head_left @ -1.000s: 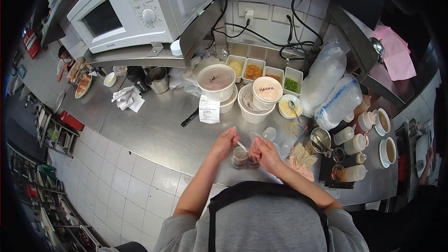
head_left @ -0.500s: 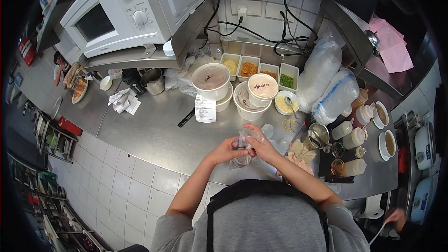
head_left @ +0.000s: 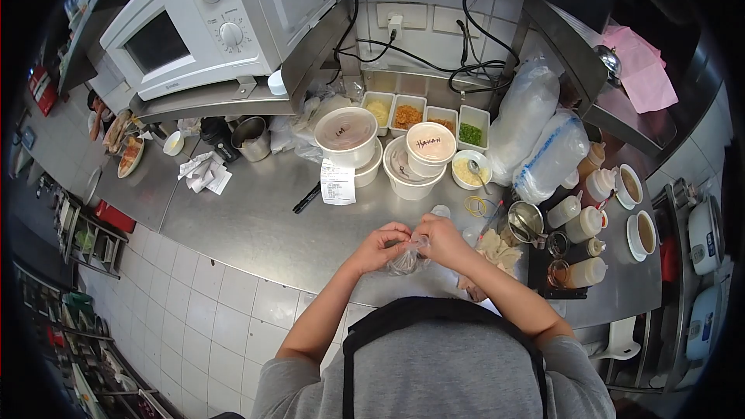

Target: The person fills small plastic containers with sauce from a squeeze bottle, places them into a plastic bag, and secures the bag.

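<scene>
Near the counter's front edge I hold a small clear plastic bag (head_left: 403,263), gathered at its top and bulging below; its contents are too blurred to name. My left hand (head_left: 379,248) pinches the neck from the left. My right hand (head_left: 444,243) is closed on the gathered top from the right. Small clear lids or cups (head_left: 441,212) lie just beyond my right hand. Yellow rubber bands (head_left: 476,206) rest behind it. A crumpled beige cloth (head_left: 497,252) lies to its right.
Lidded white tubs (head_left: 346,137) stand stacked at the back, a receipt (head_left: 338,182) hanging on one. A black marker (head_left: 306,200) lies left. Topping trays (head_left: 408,112) line the wall. Squeeze bottles (head_left: 583,225) and sauce bowls (head_left: 641,234) crowd the right. A microwave (head_left: 194,23) sits on a shelf.
My right hand has turned from spread fingers to a closed grip at the bag's neck. The bag's top is now gathered tight. A co-worker's hand at lower right has gone from view.
</scene>
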Tool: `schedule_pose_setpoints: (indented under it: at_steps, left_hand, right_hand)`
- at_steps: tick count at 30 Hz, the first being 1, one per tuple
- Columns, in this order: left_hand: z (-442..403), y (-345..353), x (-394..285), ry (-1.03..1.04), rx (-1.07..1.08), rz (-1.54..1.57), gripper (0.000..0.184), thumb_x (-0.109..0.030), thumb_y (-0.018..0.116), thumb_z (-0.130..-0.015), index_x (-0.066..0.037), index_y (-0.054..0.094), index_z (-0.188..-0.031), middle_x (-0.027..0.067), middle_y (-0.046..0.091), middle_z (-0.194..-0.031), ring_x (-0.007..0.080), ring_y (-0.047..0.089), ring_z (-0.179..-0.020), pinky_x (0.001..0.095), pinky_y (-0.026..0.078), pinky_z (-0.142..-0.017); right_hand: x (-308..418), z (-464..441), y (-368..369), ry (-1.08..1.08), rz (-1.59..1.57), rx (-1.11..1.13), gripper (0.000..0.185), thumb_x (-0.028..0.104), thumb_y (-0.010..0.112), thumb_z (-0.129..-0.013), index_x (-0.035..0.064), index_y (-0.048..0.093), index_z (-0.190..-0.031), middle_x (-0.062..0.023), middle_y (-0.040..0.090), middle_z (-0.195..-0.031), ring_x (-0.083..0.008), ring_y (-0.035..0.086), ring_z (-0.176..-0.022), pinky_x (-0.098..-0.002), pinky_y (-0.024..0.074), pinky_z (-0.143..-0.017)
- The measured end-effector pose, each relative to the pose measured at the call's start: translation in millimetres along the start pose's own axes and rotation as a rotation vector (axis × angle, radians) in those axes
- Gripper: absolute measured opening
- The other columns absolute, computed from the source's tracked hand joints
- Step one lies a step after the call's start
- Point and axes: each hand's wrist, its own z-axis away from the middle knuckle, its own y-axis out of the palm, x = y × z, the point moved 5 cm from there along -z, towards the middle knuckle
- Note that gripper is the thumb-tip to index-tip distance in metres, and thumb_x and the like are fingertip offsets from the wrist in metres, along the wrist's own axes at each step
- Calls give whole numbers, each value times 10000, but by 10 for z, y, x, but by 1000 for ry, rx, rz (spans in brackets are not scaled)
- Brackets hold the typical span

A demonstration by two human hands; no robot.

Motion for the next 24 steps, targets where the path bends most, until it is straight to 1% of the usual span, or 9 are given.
schedule_pose_setpoints:
  at_steps: [3, 4, 6, 9, 12, 15, 19, 22, 24]
  left_hand:
    - [8, 30, 26, -23, 95, 19, 154, -148, 596, -891, -30, 652, -973, 40, 557, -1097, 145, 499, -1059, 288, 379, -943]
    - [7, 0, 86, -139, 28, 136, 171, -173, 587, -897, -28, 654, -960, 35, 568, -1064, 130, 508, -1016, 276, 394, -912]
    - [2, -27, 123, -372, -109, 369, 218, -222, 570, -911, -23, 657, -934, 26, 591, -998, 100, 526, -930, 251, 424, -850]
    - [-3, 80, 95, -489, -147, 555, 297, -294, 545, -930, -19, 657, -918, 11, 618, -886, 72, 538, -792, 238, 448, -753]
    - [-76, 24, 279, -443, -261, 568, 304, -306, 556, -929, -27, 664, -873, -5, 621, -773, 59, 522, -665, 240, 441, -634]
    - [-141, -171, 411, -292, -449, 282, 300, -292, 577, -917, -20, 670, -834, -15, 603, -703, 66, 508, -629, 244, 417, -579]
    - [-164, -403, 547, -359, -556, -100, 275, -250, 572, -911, -7, 676, -837, -22, 578, -689, 73, 478, -618, 229, 401, -578]
    - [-205, -390, 701, -315, -455, 147, 278, -256, 531, -931, -17, 672, -926, -8, 613, -797, 76, 514, -699, 242, 426, -638]
    - [-196, -349, 432, -335, -272, 278, 492, -428, 388, -974, 1, 566, -1137, 57, 610, -999, 129, 556, -884, 252, 419, -793]
  right_hand:
    - [144, 36, 25, -114, 191, -259, 91, 83, 659, -695, 43, 582, -724, -94, 520, -780, -289, 571, -691, -377, 464, -556]
    - [208, 56, 25, -180, 266, -354, 95, 74, 654, -691, 44, 566, -710, -93, 504, -744, -285, 565, -670, -373, 459, -539]
    - [261, 61, 59, -228, 257, -389, 92, 65, 644, -692, 47, 562, -727, -87, 497, -740, -274, 569, -658, -373, 460, -534]
    - [338, 82, 82, -243, 259, -375, 60, 52, 607, -700, 48, 554, -728, -85, 504, -749, -260, 575, -678, -374, 469, -549]
    - [336, 124, 63, -256, 213, -328, 39, 47, 583, -706, 46, 548, -722, -88, 509, -753, -264, 577, -686, -375, 475, -559]
    - [291, 286, 123, -297, 160, -193, 32, 37, 572, -709, 38, 548, -731, -94, 511, -762, -277, 576, -681, -375, 472, -555]
    - [203, 515, 249, -256, 40, -67, 60, 26, 578, -691, 19, 529, -726, -110, 513, -792, -299, 573, -694, -394, 472, -587]
    - [128, 562, 161, -218, -137, -14, 248, 82, 633, -733, 20, 585, -969, -138, 536, -860, -311, 578, -733, -383, 478, -668]
    - [216, 761, -342, -58, -255, 41, 388, 120, 653, -770, 30, 564, -1137, -136, 572, -948, -281, 599, -778, -354, 486, -717]
